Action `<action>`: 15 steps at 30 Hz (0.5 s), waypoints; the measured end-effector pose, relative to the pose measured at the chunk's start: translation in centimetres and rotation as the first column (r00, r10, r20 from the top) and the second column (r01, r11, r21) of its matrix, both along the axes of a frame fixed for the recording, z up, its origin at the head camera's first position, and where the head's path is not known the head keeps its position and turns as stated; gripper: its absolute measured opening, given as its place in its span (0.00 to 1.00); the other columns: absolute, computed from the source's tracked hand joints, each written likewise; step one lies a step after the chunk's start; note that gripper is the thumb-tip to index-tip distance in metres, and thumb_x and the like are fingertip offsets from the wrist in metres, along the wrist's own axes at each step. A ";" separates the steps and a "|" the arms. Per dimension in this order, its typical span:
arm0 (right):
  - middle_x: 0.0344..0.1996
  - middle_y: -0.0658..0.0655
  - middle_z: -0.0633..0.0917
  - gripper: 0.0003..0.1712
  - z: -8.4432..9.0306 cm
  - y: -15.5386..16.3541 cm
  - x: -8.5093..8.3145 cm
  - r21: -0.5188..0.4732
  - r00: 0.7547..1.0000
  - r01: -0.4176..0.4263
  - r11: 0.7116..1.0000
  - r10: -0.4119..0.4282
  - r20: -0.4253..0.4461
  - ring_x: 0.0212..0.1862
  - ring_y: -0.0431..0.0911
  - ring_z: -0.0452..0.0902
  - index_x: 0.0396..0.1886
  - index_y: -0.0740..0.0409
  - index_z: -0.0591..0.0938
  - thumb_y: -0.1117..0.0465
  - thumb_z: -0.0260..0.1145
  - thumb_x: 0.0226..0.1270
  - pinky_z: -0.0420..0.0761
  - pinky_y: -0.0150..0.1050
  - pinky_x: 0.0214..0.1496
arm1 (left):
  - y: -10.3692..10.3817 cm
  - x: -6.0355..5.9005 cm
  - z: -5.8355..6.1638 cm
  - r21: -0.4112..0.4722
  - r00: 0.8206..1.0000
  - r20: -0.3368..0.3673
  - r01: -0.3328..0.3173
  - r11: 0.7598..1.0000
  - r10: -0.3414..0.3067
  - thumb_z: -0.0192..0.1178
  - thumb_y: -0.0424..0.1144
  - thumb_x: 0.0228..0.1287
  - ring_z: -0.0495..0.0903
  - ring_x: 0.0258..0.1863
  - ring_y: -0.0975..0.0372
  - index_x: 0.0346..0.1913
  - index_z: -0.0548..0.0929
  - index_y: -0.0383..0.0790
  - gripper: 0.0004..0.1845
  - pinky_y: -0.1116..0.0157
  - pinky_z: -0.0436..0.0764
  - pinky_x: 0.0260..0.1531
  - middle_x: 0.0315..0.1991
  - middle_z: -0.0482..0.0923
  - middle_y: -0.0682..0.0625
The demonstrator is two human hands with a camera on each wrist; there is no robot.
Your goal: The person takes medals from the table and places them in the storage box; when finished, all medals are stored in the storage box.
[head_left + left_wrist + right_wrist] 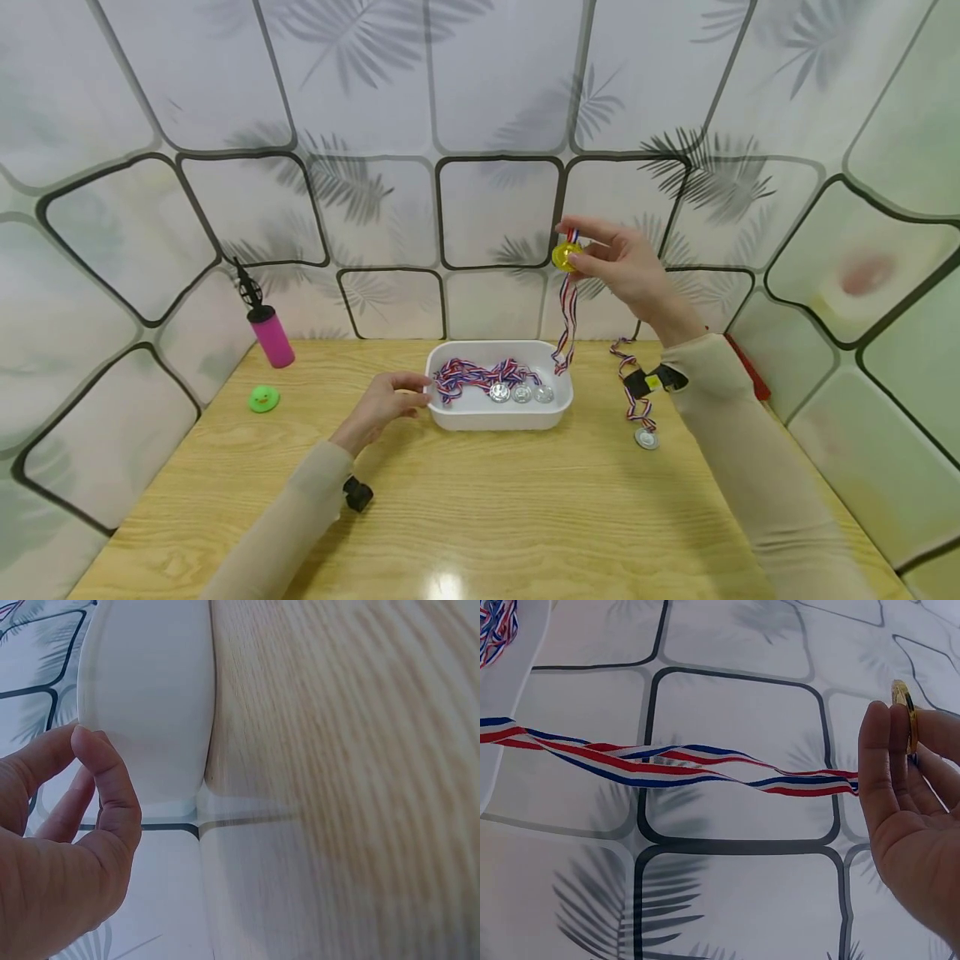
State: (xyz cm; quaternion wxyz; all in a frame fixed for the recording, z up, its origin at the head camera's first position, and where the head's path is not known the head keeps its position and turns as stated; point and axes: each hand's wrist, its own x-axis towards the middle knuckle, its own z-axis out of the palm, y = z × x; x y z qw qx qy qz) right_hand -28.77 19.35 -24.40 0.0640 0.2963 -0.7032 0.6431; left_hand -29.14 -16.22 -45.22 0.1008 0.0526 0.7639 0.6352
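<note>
Above the white tray [558, 408], right hand [630, 271] pinches a gold medal [565, 255] between fingertips, its striped ribbon [567, 329] dangling to the rim. Left hand [382, 404] rests loosely curled at the tray's left wall, holding nothing. Risk: the thin pinch could slip, or the ribbon snag the rim and tug the tray. Silver medals [521, 392] lie inside; another silver medal [647, 438] sits on the wooden table [487, 508]. Leaf-print panel walls, pink pump [270, 333], green toy [263, 398].

Near half of table [480, 517] open. White tray [497, 414] blocks centre far; pump [270, 333], green toy [263, 398] far left; loose medal [646, 437] right of tray.
</note>
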 end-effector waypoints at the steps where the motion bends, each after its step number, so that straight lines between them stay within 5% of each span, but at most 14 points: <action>1: 0.56 0.49 0.81 0.28 -0.2 -0.2 -0.2 0.014 1.000 0.004 1.000 -0.004 0.007 0.41 0.39 0.83 0.67 0.69 0.71 0.75 0.61 0.67 0.85 0.31 0.39 | 0.0 0.0 0.0 -0.001 1.000 0.001 -0.002 1.000 0.002 0.65 0.27 0.59 0.81 0.31 0.65 0.55 0.79 0.25 0.20 0.68 0.83 0.30 0.49 0.81 0.35; 10: 0.64 0.61 0.76 0.28 -0.6 -2.0 -0.7 0.078 0.999 0.038 0.996 -0.041 0.036 0.44 0.39 0.83 0.68 0.65 0.70 0.74 0.60 0.68 0.85 0.32 0.41 | 0.0 -0.1 0.0 -0.008 1.000 0.014 -0.004 1.000 0.004 0.65 0.27 0.60 0.81 0.32 0.64 0.56 0.79 0.26 0.20 0.69 0.83 0.31 0.51 0.80 0.34; 15: 0.62 0.58 0.78 0.29 0.2 -2.3 -0.5 0.034 0.999 0.037 0.999 -0.038 0.031 0.44 0.39 0.83 0.68 0.64 0.71 0.74 0.60 0.68 0.85 0.32 0.41 | -0.1 0.1 0.2 -0.013 1.000 0.025 0.003 1.000 -0.003 0.65 0.27 0.60 0.81 0.33 0.64 0.56 0.79 0.25 0.21 0.66 0.83 0.33 0.53 0.80 0.33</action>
